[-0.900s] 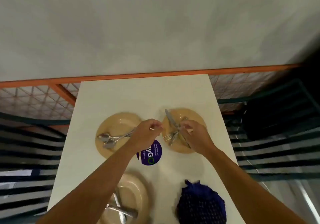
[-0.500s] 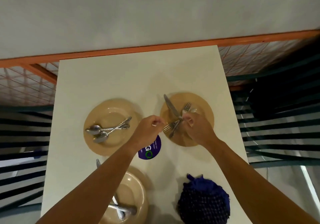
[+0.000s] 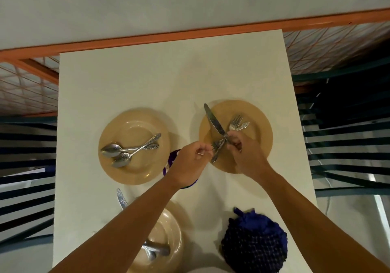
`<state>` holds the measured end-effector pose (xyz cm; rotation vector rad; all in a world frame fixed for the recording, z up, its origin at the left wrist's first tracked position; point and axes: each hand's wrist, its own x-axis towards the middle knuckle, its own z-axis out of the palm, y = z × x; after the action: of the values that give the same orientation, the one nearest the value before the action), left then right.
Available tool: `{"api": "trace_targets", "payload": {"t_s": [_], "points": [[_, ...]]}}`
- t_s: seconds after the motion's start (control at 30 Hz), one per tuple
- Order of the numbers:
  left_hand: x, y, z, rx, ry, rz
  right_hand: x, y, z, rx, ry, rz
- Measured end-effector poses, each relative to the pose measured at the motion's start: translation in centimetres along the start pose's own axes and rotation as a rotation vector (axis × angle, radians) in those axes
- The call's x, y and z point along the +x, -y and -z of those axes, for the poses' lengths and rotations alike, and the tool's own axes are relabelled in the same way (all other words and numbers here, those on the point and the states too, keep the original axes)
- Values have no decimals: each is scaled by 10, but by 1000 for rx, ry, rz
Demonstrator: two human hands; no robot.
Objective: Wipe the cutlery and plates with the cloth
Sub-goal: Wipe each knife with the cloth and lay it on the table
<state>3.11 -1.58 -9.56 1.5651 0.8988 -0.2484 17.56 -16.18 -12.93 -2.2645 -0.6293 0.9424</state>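
While both hands work cutlery (image 3: 219, 144), the table's (image 3: 168, 78) far half lies bare.

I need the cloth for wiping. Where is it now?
In the head view the dark blue cloth lies bunched on the table at its near right edge, under the right forearm, right of the nearest plate.

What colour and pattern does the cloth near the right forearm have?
The cloth is dark blue with a fine pale check; the head view shows it.

Three tan plates (image 3: 261, 125) bearing silver cutlery (image 3: 213, 120); crumpled navy cloth (image 3: 254, 244) nearby.
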Motion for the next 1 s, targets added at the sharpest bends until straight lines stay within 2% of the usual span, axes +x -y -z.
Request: {"api": "trace_targets", "payload": {"t_s": [0.23,0.47,0.63,0.73,1.0], "points": [[-36,-6,-11,-81,-37,22,-59,46,6,467,89,-64],[-100,-12,-23,-127,-70,-60,-147,77,2,505,48,-18],[-150,-3,-31,-266,-66,-70,-198,74,-7,467,63,1],[-168,10,-31,-250,-61,-65,-218,66,-16,447,68,-11],[-201,60,-40,-158,-167,-91,-253,-8,-50,-10,-4,56]]}}
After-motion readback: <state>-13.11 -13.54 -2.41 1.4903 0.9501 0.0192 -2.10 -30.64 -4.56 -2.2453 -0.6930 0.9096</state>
